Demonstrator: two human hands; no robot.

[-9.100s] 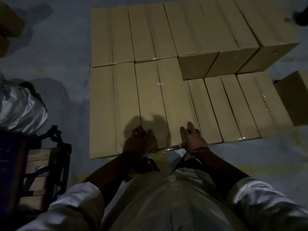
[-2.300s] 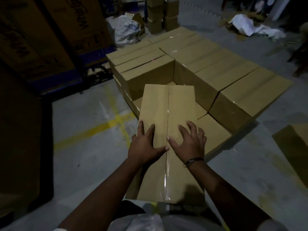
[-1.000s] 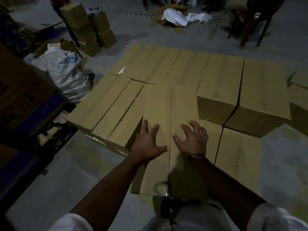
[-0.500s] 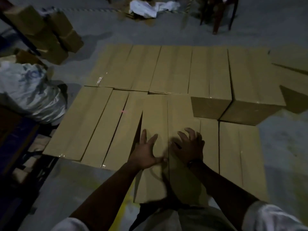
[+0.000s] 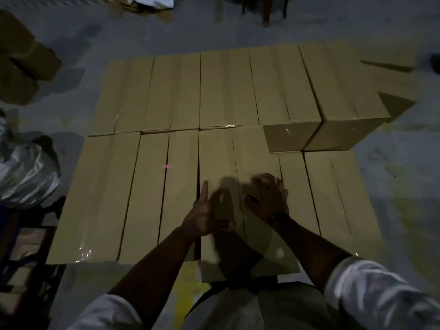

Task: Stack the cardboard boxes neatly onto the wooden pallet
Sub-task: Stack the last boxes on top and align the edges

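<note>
A long tan cardboard box lies in the front row of the stack, between the left front boxes and the lower right front boxes. Its near end sticks out past the row's front edge. My left hand rests flat on its top near the left edge, fingers straight. My right hand presses on the top to the right of the tape seam, fingers slightly bent. A back row of boxes lies behind, and two taller boxes stand at the back right. The boxes hide the pallet.
A silvery plastic bag sits on the floor at left, with wooden slats in a dark frame below it. Loose boxes stand at the far left, another box at the far right. Chair legs are at the back. A yellow floor line runs under me.
The box has slid further into the gap between its neighbours, with both hands moving along on its top. My view has tilted down over the stack.
</note>
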